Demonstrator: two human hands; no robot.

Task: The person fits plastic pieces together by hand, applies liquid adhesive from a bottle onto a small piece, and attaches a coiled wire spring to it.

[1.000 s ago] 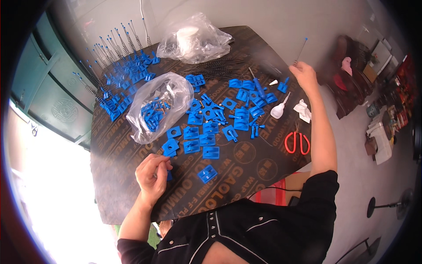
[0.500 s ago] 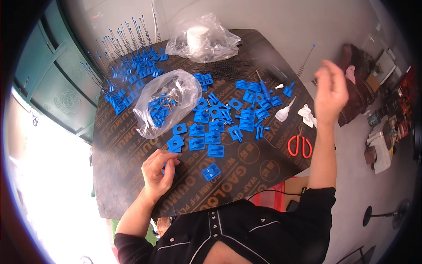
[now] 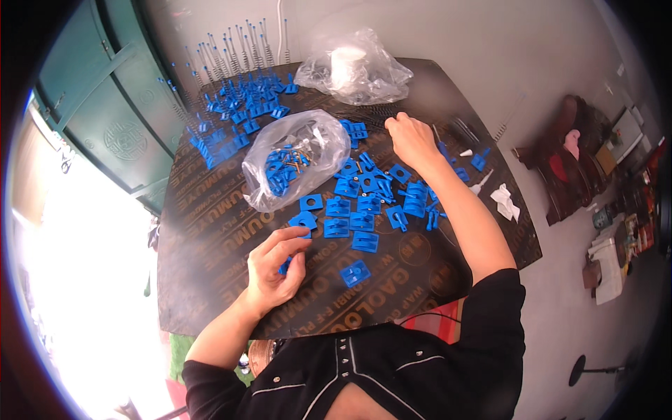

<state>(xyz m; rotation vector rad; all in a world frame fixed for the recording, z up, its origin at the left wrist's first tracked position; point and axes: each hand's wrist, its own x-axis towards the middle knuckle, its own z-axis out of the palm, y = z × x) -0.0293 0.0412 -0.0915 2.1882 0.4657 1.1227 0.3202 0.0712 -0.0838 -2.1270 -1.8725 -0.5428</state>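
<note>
My left hand (image 3: 271,271) rests near the table's front left, fingers curled around a small blue plastic part (image 3: 284,266) that is mostly hidden. Just beyond its fingertips lies a blue plate with a round hole (image 3: 305,221). At the far side of the table my right hand (image 3: 413,140) is closed in a pinch beside a pile of dark springs (image 3: 367,112); what its fingers hold, if anything, is too small to make out. Several blue ridged pieces (image 3: 364,242) lie between the hands, and one blue block (image 3: 355,274) sits apart at the front.
A clear bag of blue parts and screws (image 3: 325,143) stands open mid-table. Behind it is another plastic bag around a white roll (image 3: 348,66). Upright springs on blue bases (image 3: 259,98) crowd the back left. Crumpled tissue (image 3: 505,203) lies at right, beside a white nozzle bottle (image 3: 479,186).
My right hand has swung from beyond the table's right edge to the springs at the back. Its forearm now covers the red scissors' place. My left hand keeps its curled pose.
</note>
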